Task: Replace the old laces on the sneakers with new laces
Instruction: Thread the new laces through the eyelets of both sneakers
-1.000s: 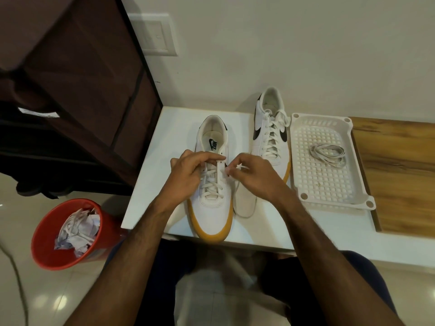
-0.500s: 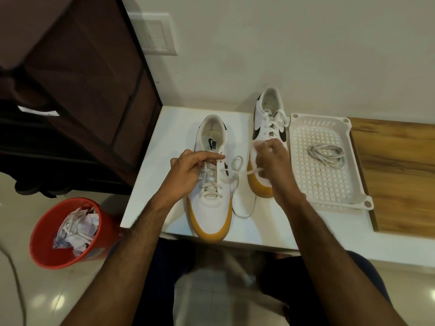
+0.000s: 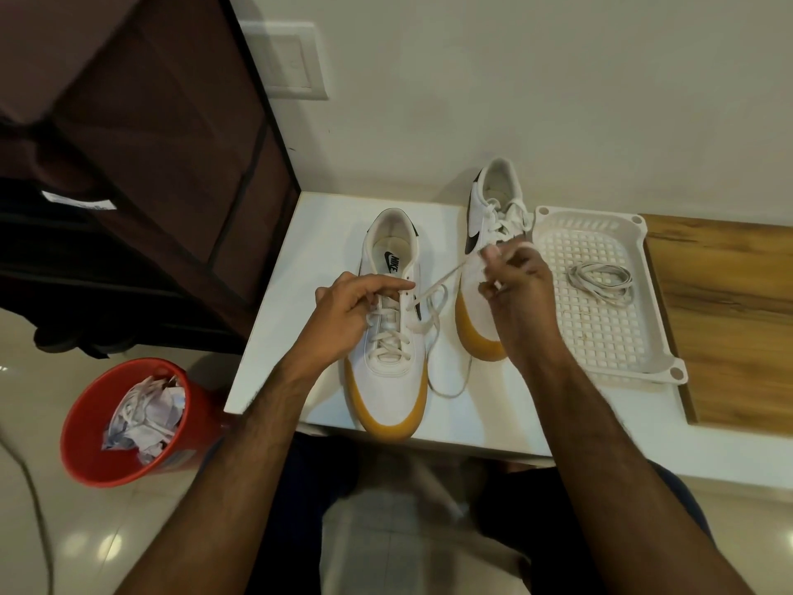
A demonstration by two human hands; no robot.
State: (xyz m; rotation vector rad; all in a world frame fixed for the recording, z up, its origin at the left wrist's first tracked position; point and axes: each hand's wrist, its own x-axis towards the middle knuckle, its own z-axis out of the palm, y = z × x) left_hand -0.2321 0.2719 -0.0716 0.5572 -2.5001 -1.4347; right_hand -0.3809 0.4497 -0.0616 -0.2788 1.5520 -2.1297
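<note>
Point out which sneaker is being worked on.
The nearer sneaker: left hand steadies it, right hand pulls its lace. The far sneaker lies untouched.

Near white gum-soled sneaker half unlaced, lace pulled rightward; second sneaker laced; coiled lace in tray

Left hand curled, fingertips pinched, right hand raised, fingers gripping, both forearms reaching forward
</note>
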